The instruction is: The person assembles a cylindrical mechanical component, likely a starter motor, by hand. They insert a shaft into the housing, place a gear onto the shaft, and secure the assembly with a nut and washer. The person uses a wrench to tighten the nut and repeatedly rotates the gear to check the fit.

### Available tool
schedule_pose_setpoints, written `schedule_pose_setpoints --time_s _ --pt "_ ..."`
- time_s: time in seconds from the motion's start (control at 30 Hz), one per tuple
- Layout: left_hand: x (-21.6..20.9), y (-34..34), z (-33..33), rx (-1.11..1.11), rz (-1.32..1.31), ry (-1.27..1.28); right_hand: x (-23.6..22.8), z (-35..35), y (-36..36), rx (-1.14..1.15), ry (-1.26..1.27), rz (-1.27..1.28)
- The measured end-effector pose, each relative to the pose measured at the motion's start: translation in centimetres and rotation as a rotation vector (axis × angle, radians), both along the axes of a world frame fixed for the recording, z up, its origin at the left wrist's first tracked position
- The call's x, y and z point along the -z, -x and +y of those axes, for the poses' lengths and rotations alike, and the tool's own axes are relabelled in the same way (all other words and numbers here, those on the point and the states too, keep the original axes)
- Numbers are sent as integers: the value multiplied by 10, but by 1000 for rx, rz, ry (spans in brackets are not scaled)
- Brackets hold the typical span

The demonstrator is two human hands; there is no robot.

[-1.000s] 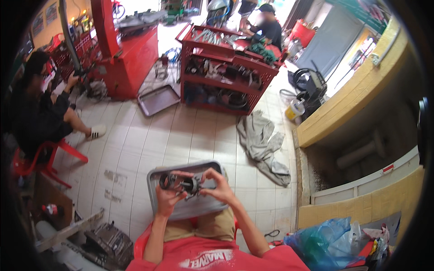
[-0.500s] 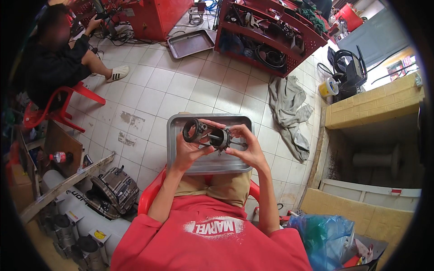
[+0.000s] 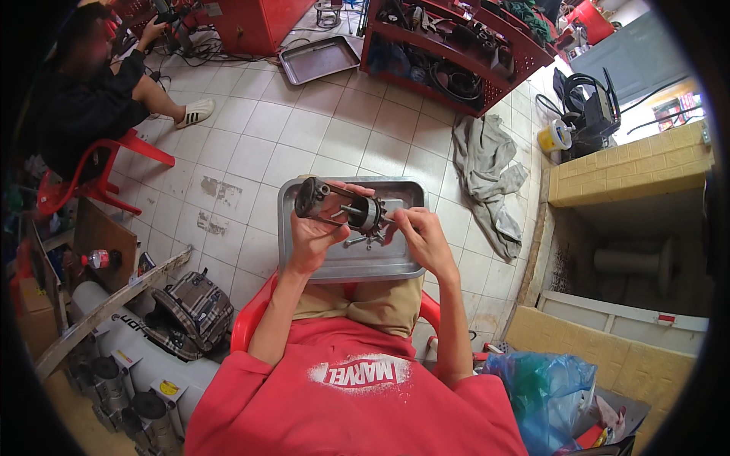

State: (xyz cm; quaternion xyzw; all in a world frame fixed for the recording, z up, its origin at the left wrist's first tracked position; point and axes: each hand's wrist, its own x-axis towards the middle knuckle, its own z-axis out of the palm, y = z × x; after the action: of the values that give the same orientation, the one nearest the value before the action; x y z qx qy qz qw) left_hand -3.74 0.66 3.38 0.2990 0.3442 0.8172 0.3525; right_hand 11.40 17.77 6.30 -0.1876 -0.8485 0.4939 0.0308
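Note:
Over a metal tray (image 3: pixel 350 271) on my lap, my left hand (image 3: pixel 312 245) is closed round a dark metal motor-like assembly (image 3: pixel 371 216). It has a round dark housing at its left end, thin rods along its length and a ridged cylinder at its right. With thumb and fingertips, my right hand (image 3: pixel 423 237) pinches the thin rod sticking out of the ridged end; the fingers partly hide that rod. Small metal pieces (image 3: pixel 356 241) show in the tray below the assembly, too small to make out exactly.
A seated person (image 3: pixel 84 106) is at far left on a red plastic chair (image 3: pixel 125 140). Another tray (image 3: pixel 319 61) lies on the tiled floor ahead, beside a red tool cart (image 3: pixel 456 57). A grey cloth (image 3: pixel 490 182) lies to the right; a plaid bag (image 3: pixel 199 311) rests at left.
My right hand has moved from the ridged cylinder to the rod at its end and now pinches it. The assembly has turned slightly in my left hand, its left end now facing differently.

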Motion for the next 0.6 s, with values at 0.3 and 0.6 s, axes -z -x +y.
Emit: schedule_pose_setpoints --time_s 0.3,0.6 --pt "0 0 1 -8 -49 -49 -17 -19 9 174 46 270" --pt "1 1 -2 7 -32 -10 -12 -14 9 152 -201 316"
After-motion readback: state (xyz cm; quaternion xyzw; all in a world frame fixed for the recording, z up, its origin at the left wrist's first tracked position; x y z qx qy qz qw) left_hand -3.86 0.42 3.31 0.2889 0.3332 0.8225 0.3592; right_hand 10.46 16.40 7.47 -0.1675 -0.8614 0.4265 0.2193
